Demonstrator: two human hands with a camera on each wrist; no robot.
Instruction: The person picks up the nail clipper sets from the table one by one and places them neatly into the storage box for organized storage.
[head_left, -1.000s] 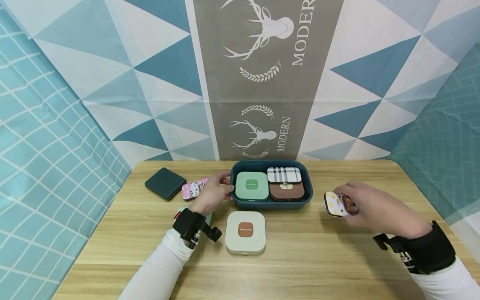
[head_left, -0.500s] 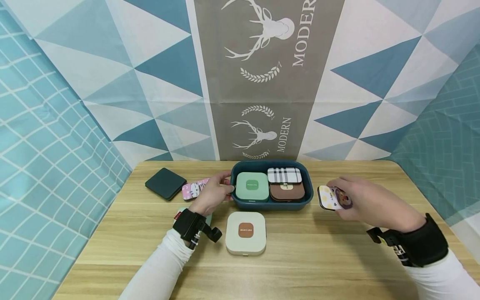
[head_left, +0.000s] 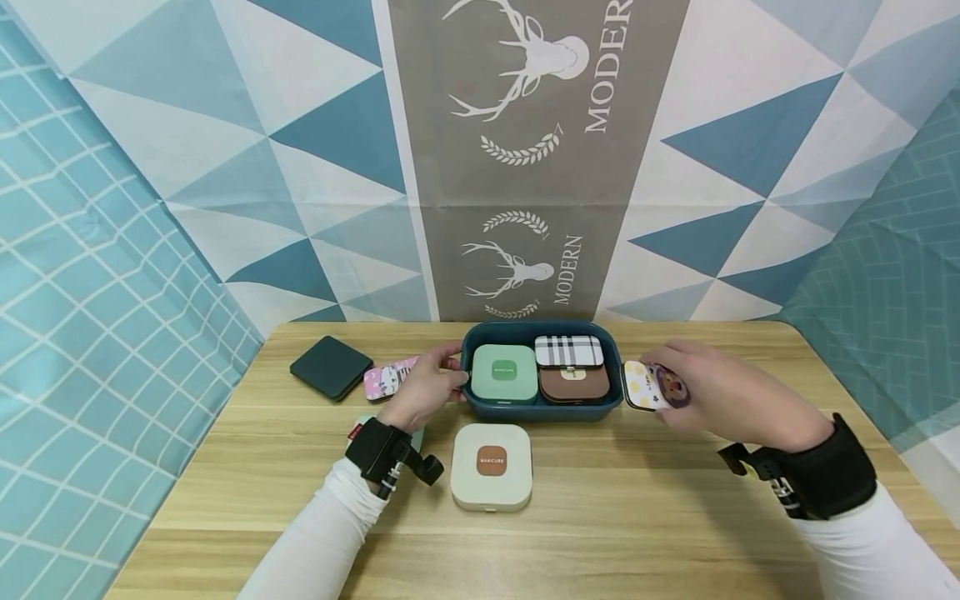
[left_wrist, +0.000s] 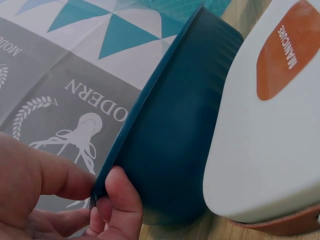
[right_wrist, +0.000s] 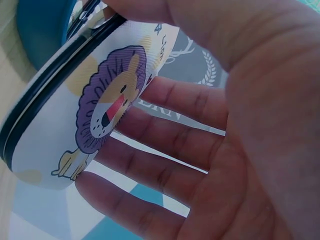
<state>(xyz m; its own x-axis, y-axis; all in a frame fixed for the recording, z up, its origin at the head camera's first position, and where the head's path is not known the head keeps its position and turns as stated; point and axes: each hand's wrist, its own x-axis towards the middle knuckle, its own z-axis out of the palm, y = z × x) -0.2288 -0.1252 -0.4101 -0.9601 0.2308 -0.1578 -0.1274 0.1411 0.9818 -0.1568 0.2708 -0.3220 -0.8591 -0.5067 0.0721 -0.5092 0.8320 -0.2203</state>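
My left hand [head_left: 427,383] pinches the left end rim of a dark blue oval tub [head_left: 540,412], thumb and fingers on either side of the wall in the left wrist view. Inside the tub sit a mint green manicure case [head_left: 504,373] at left and a brown case [head_left: 574,385] at right, with a black-and-white plaid case [head_left: 568,351] overlapping the brown one. My right hand [head_left: 712,396] holds a small white case with a lion print [head_left: 654,386] close beside the tub's right end. In the right wrist view, thumb and fingertips grip the lion case [right_wrist: 112,100] by its edges.
A cream manicure case [head_left: 491,467] lies in front of the tub. At the left are a dark green flat case [head_left: 331,367], a pink cartoon case [head_left: 384,381] and a mint item [head_left: 417,438] mostly hidden under the left wrist. A patterned cloth backdrop [head_left: 517,167] rises behind the table.
My right hand has carried the lion-print case leftward and slightly up in the head view, to the tub's right end. My left hand keeps its hold on the rim.
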